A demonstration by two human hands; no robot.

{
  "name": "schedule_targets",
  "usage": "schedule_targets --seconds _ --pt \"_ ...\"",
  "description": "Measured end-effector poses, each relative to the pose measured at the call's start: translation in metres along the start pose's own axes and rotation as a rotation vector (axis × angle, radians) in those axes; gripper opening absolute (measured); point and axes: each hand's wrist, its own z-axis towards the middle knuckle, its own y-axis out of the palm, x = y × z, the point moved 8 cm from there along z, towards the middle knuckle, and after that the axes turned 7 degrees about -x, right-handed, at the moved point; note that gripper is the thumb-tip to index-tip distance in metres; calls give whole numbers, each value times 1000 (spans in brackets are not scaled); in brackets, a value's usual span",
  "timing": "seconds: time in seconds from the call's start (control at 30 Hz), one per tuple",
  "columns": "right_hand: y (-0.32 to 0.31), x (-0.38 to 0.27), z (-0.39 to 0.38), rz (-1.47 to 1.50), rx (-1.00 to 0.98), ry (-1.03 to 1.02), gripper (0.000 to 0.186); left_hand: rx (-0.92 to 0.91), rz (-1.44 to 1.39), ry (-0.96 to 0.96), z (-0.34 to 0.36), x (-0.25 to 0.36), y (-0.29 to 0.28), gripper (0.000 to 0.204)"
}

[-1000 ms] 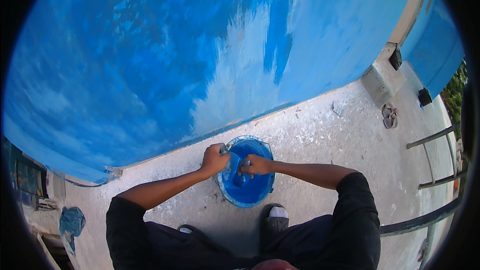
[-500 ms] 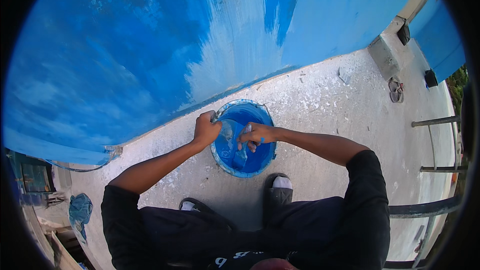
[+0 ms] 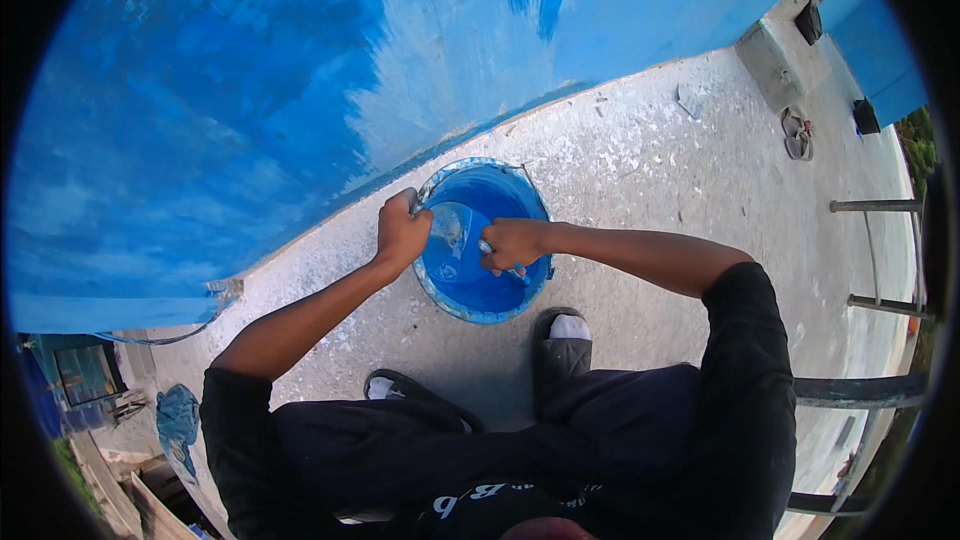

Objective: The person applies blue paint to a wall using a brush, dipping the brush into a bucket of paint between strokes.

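Below the painted wall stands a blue bucket [image 3: 468, 314] with blue paint inside and a paint-smeared rim. My left hand [image 3: 403, 232] is closed on a grey handle at the bucket's upper-left rim, and a wide, paint-coated blade [image 3: 450, 226] extends from it over the inside of the bucket. My right hand [image 3: 508, 240] is closed on a second paint-smeared tool just right of that blade, over the paint; its lower end is partly hidden by my fingers.
The wall [image 3: 220, 90] is patchy dark and light blue above pale, speckled concrete [image 3: 640, 170]. At right are a concrete step [image 3: 765, 70], sandals [image 3: 797, 135] and metal bars [image 3: 875, 390]. A crumpled cloth [image 3: 176, 420] lies at lower left. My sandalled feet stand below the bucket.
The bucket and both hands have moved up in the picture as the view shifted. My right hand's fingers have turned downward with the tool, toward the bucket's lower right.
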Motion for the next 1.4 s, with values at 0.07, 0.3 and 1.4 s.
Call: schedule_targets --seconds 0.07,0.3,1.4 --pt "4 -3 2 155 -14 -64 35 16 -18 11 2 -3 1 13" --pt "-16 21 -4 660 188 -54 34 62 -73 -75 4 -19 1 13" --pt "-24 -14 -19 689 237 -117 32 151 -179 -153 -2 -35 0 14"
